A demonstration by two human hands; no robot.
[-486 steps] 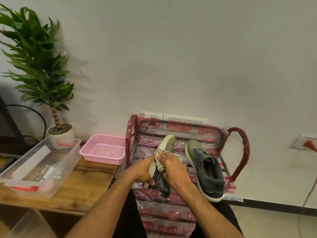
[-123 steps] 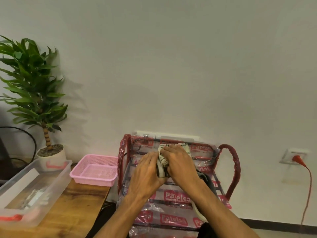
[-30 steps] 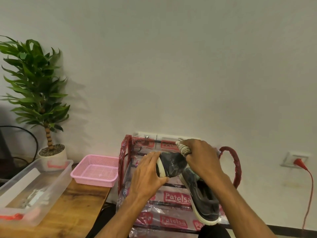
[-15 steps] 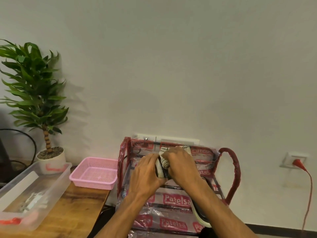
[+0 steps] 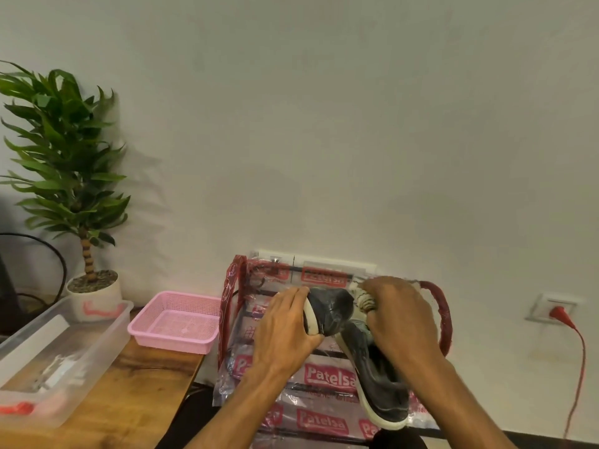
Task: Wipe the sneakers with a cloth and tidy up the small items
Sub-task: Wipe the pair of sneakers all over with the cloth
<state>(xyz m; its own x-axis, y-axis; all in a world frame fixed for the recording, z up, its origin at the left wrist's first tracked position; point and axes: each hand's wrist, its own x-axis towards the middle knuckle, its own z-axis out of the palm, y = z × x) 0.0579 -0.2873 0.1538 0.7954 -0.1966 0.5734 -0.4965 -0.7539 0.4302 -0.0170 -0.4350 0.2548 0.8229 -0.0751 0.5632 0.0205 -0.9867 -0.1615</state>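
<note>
Over the rack's back edge: you hold one sneaker [image 5: 330,311] up on its side, pale sole rim to the left, dark upper facing you.
Change: half a second ago your right hand [image 5: 402,319] lay over this sneaker, tight against your left hand [image 5: 285,332]. Now it has slid off to the right and the dark upper shows bare. A second ago it sat about where it sits now.
Meaning: this looks like the far end of a back-and-forth wiping stroke. Wiping of this sneaker seems under way, not finished.
Left hand: grasping. Your fingers curl over the sole rim and steady the sneaker.
Right hand: clenched round the cloth [image 5: 364,298]. The pale wad pokes out past your knuckles and touches the sneaker's right end.
Second sneaker [image 5: 376,380]: it lies on the right side of the rack [image 5: 327,380], one end toward the front right corner and the other under your right hand. You cannot tell whether it touches the held one.
Rack: wrapped in clear plastic with red print, with a red handle at each end.
Table [image 5: 129,400]: it stands just left of the rack. A pink basket [image 5: 175,325] sits at its back right corner.
Bin [image 5: 64,345]: clear plastic, along the table's left edge. Small items lie inside, too blurred to name, with a red piece at the near end.
Left to do, as a judgement: finish this sneaker, possibly the second, then sort the small items.
</note>
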